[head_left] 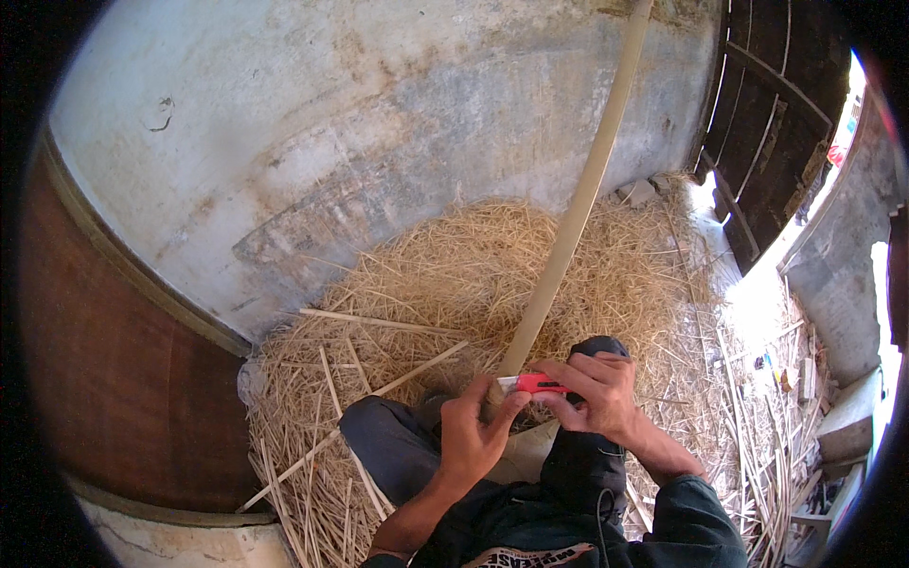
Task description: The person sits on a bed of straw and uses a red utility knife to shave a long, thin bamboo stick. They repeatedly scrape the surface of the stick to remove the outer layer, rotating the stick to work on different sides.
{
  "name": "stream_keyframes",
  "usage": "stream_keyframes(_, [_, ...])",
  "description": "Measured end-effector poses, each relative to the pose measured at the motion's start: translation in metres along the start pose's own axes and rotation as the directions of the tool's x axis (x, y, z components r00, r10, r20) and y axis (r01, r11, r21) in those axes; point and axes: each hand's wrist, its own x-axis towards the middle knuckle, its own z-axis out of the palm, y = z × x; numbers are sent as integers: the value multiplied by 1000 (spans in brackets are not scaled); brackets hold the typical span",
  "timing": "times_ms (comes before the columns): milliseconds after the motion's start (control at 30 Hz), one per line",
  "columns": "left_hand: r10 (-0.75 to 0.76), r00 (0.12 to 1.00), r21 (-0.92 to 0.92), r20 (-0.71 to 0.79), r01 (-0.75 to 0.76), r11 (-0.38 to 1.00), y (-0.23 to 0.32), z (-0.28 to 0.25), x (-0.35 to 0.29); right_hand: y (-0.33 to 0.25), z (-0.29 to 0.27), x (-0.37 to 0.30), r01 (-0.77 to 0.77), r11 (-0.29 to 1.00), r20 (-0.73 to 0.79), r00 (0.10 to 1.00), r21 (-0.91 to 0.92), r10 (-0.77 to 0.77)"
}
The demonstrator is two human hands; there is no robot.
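A long pale bamboo strip [578,208] slants from the top of the view down to my lap. My left hand [466,431] is closed at its lower end, thumb and fingers pinching around it. In my right hand [603,393] is a red utility knife [542,382], gripped between thumb and fingers. The knife's pale tip reaches to the bamboo's end, close to my left thumb. Whether the blade cuts into the bamboo is too small to tell. My fingers partly hide the strip's end.
I sit with bent knees in dark trousers [388,445]. Straw-like shavings [454,246] cover the floor, with several loose thin sticks [379,324] at the left. A stained wall [379,123] rises ahead. A brown panel [133,350] stands left, a dark wooden door [772,123] right.
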Motion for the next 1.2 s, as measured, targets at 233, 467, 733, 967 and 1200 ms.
stream_keyframes(233, [51, 998, 127, -36, -46, 991, -4, -3, -3, 9, 1, 4, 17, 1000, -55, 998, -16, -18])
stream_keyframes(467, [4, 999, 135, 54, -12, 991, 0, -10, -6, 21, 2, -6, 28, 999, -128, 992, 39, -23])
stream_keyframes(733, [-32, 969, 123, 245, 2, 992, -9, -16, -33, 82, -29, 1, -544, 839, -314, 800, -19, 512])
stream_keyframes(967, [-47, 990, 33, 130, 43, 999, -16, -13, -18, 48, 3, -23, -409, 892, -251, 858, 192, 448])
stream_keyframes(1200, [-24, 998, 22, 52, 22, 1000, -3, -2, -8, 13, 15, -23, -53, 985, -41, 997, 167, 60])
